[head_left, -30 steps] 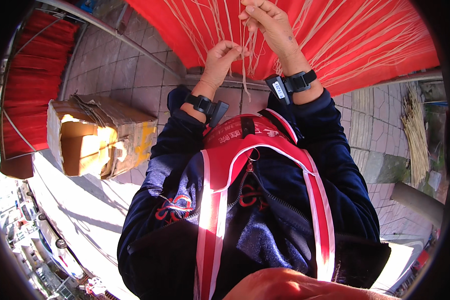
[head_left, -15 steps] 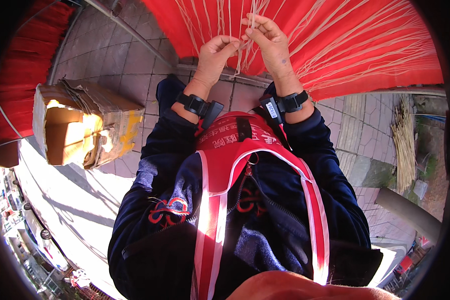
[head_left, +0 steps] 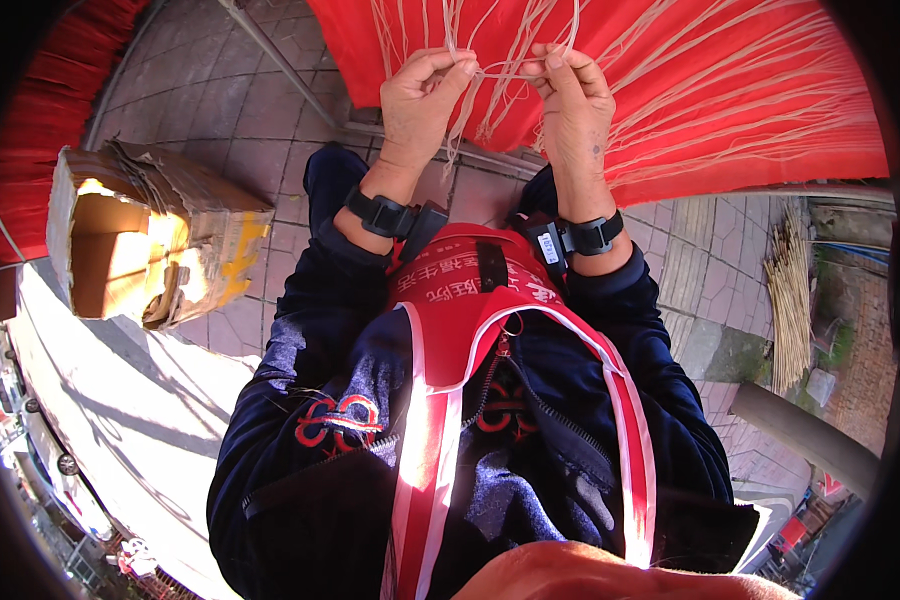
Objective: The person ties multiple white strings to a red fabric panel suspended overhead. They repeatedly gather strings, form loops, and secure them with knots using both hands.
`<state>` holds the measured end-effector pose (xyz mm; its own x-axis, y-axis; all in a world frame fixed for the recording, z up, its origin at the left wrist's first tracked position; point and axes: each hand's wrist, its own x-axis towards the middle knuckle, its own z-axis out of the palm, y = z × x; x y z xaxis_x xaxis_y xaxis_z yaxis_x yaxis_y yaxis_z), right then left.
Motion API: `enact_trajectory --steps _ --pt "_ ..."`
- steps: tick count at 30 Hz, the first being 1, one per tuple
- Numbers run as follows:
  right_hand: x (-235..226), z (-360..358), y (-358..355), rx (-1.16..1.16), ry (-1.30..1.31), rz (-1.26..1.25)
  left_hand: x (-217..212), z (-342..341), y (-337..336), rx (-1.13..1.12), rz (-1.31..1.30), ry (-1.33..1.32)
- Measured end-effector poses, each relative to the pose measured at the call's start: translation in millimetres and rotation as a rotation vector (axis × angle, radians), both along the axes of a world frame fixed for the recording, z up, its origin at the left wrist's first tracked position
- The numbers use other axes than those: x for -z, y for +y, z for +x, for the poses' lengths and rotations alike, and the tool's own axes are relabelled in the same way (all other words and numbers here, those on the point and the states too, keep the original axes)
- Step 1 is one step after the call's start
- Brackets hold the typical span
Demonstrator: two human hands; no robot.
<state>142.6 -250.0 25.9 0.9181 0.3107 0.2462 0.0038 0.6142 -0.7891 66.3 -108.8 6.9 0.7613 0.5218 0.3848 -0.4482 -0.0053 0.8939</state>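
The grip of the left hand (head_left: 422, 98) is pinching a pale straw strand (head_left: 500, 70) between thumb and forefinger, and the grip of the right hand (head_left: 573, 100) is pinching the other end of the same strand, so that it is running taut and nearly level between the two hands. In the head view both hands are being held up close together, near the top edge of the picture, in front of a large red sheet (head_left: 730, 90) over which many more pale strands (head_left: 770, 130) are fanning out. Loose ends are hanging down from the pinched strand between the wrists. Each wrist is wearing a black band (head_left: 380, 213) with a small black unit beside it. The person is wearing a dark blue jacket (head_left: 310, 390) with a red vest (head_left: 460, 290) over it. On the paved floor (head_left: 230, 110), well to the left of the hands, an open cardboard box (head_left: 140, 240) is lying, and at the right edge a bundle of straw sticks (head_left: 790, 300) is lying on the paving.
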Motion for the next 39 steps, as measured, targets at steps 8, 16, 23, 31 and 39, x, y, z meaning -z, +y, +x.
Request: enact_trajectory --steps 8,16,23,31,39 --pt "-15 -6 -2 -0.011 -0.146 -0.03 -8 -9 -7 0.017 0.085 0.063" --pt "-5 -5 -11 -0.044 -0.074 -0.05 -5 -14 -1 -0.025 -0.107 0.062" --pt "8 3 -19 -0.033 0.076 -0.067 4 -11 -2 0.066 -0.288 0.027" --pt "-9 11 -42 -0.078 0.001 -0.007 1 -12 27 0.066 -0.525 -0.135" --pt "-39 21 -60 -0.128 -0.063 0.172 -31 -20 47 0.004 -0.377 -0.246"
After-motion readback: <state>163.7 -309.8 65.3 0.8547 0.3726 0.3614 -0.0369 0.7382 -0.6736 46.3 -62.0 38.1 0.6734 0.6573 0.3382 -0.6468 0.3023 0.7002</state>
